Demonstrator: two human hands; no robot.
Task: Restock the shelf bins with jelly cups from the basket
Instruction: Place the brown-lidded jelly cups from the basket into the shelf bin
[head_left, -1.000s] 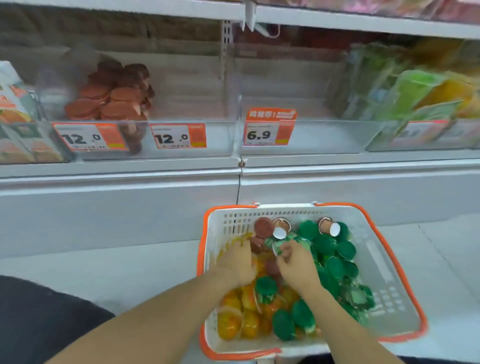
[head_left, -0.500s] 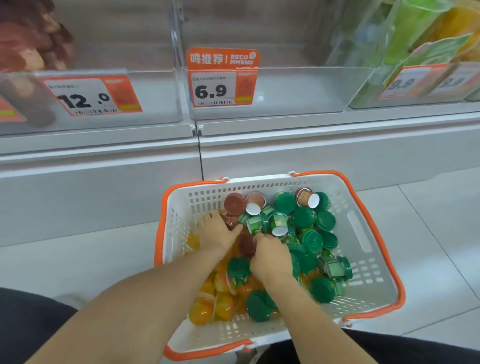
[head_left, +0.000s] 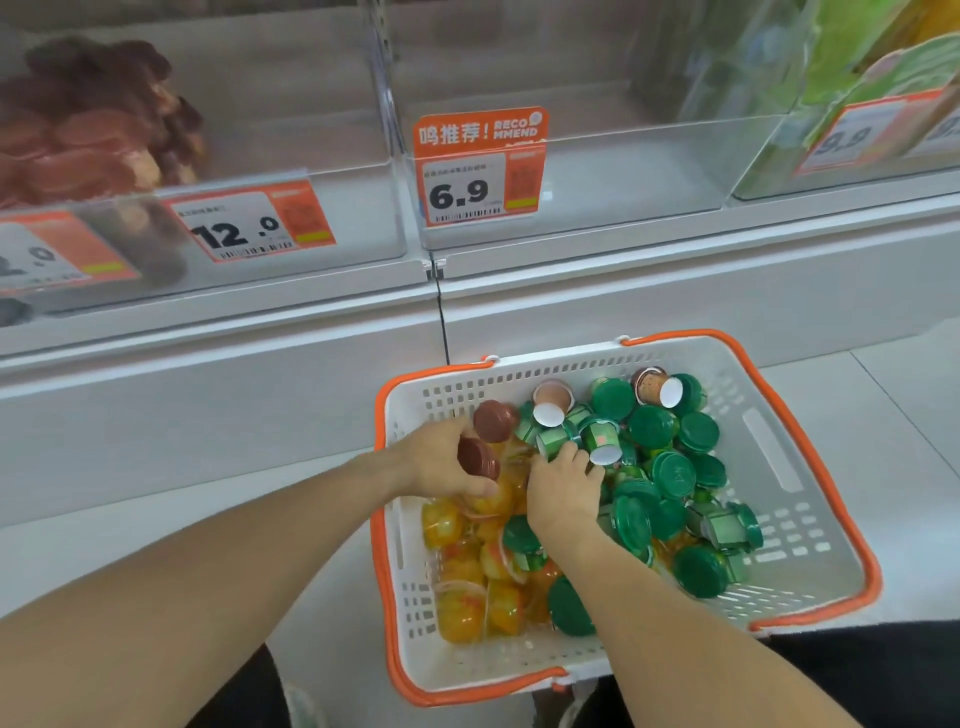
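Risk judged: the brown cup (head_left: 478, 457) is held only loosely between thumb and fingers of the left hand (head_left: 441, 462), so it could be dropped back into the basket (head_left: 810, 467) on the lift; neighbouring cups could be dragged out or tipped over the basket rim if both hands are pulled up together; colours are mixed in the pile, so a cup could be put in the wrong bin; thin foil lids could be dented by a hard squeeze.

Left hand is curled round the brown cup, at the basket's near-left part; a second brown cup (head_left: 493, 420) lies just beyond it, touching or nearly so. Right hand (head_left: 563, 493) is laid knuckles-up on the pile at the basket's middle, fingers bent down among green cups (head_left: 670, 473); whether anything is gripped cannot be told. Orange cups (head_left: 462, 597) are heaped along the basket's left side, under both wrists. The clear bin (head_left: 571, 197) tagged 6.9 stands above and behind the basket, well apart from both hands.
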